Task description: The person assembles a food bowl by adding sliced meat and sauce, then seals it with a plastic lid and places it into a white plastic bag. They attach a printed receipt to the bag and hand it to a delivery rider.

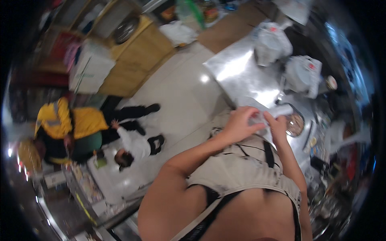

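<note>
Both hands are raised close together in front of the apron, at the edge of a stainless steel table (235,72). My left hand (245,123) and my right hand (276,125) pinch a thin translucent plastic bag (261,119) between their fingers. The bag is partly hidden behind the hands. Just right of my right hand, a round clear container with brownish food (295,123) stands on the table. A white roll-like item (283,111) lies beside that container. Farther back on the table are two white plastic bags (268,43) holding tubs.
A brown board (232,24) adjoins the table at the back. Tall wooden cabinets (141,54) and a white box (90,67) stand across the tiled floor. A person in a yellow jacket (87,122) and a small person in white (134,144) are at the left. Cluttered utensils fill the right side.
</note>
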Motion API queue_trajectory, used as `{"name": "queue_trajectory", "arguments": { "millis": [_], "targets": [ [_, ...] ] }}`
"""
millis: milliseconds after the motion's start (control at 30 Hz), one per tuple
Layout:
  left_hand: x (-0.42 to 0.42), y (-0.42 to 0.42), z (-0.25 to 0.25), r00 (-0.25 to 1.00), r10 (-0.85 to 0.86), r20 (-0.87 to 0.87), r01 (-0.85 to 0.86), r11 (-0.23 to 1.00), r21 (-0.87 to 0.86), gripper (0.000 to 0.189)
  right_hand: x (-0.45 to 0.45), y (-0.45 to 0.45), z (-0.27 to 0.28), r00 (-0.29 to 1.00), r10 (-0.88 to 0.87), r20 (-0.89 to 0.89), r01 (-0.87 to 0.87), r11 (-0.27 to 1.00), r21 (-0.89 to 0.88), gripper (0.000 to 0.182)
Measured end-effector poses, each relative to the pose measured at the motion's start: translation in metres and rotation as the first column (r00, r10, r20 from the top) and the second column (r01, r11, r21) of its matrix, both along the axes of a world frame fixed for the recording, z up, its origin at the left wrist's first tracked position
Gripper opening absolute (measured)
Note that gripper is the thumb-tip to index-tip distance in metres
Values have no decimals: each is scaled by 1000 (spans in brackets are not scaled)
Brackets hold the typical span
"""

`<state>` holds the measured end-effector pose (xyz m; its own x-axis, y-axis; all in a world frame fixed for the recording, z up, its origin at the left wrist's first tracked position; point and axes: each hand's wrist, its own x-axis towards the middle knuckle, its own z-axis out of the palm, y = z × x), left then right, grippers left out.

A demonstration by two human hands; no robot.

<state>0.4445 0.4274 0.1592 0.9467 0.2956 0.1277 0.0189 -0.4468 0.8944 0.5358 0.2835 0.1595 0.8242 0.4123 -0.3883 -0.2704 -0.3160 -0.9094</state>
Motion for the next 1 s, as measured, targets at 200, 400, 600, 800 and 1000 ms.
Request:
{"name": "queue_trajectory", "arguments": {
  "millis": [200, 400, 600, 800, 1000],
  "targets": [
    [-4, -10, -21, 966, -250, -71, 110, 640, -760, 17, 4, -6, -45, 915, 215, 341, -138, 962, -236, 49],
    [-24, 16, -42, 958, 173, -228, -286, 612, -738, 9, 6, 9, -9, 914, 340, 222, -345, 939, -18, 25],
    [-48, 74, -28, 823, 463, -329, -221, -273, -936, 8, 31, -15, 0, 319, 476, 820, -329, 867, -375, 20],
    [-76, 81, -28, 964, 261, 51, -232, 729, 644, 21, 91, -67, -60, 676, 300, 673, -96, 941, -324, 26],
    [-21, 18, 48, 988, 134, -71, -126, 986, 105, 34, 29, -16, 35, 498, 400, 770, -387, 897, -216, 88]
  ]
}}
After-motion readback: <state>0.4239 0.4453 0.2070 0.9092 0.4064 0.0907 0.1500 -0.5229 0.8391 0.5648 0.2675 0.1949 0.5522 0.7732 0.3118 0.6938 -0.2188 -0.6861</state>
